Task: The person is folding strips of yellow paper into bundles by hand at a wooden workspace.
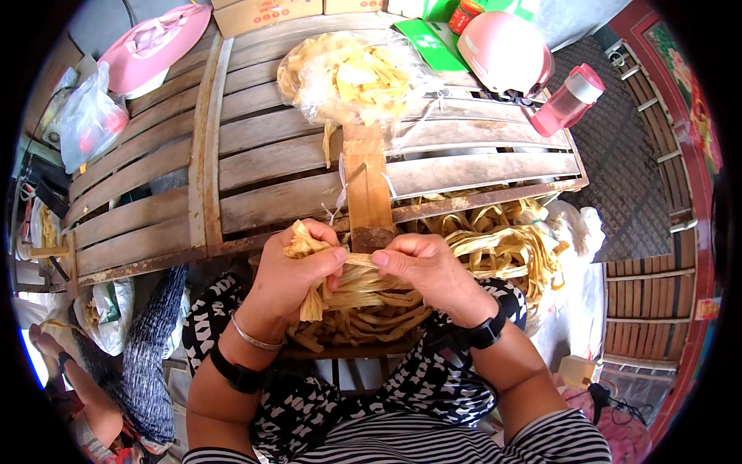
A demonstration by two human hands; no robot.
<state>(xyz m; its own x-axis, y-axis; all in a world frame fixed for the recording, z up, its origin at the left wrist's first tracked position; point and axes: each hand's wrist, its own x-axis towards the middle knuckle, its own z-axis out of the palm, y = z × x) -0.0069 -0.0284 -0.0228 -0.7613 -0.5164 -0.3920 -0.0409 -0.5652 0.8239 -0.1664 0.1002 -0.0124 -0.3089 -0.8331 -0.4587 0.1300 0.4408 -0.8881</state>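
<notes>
My left hand grips a crumpled bunch of dried, pale yellow plant-like strip, whose end hangs below the fingers. A flat length of it stretches across to my right hand, which pinches it between thumb and fingers. Beneath both hands, a heap of long fibrous strips lies across my lap area. More looped strips pile up to the right, partly under the table edge. Just beyond my hands, a wooden board juts over the edge, tied with white string.
On the slatted table lies a clear plastic bag of yellow pieces. Toward the right stand a pink helmet and a pink bottle. A pink hat and a plastic bag are left. Another person's arm shows lower left.
</notes>
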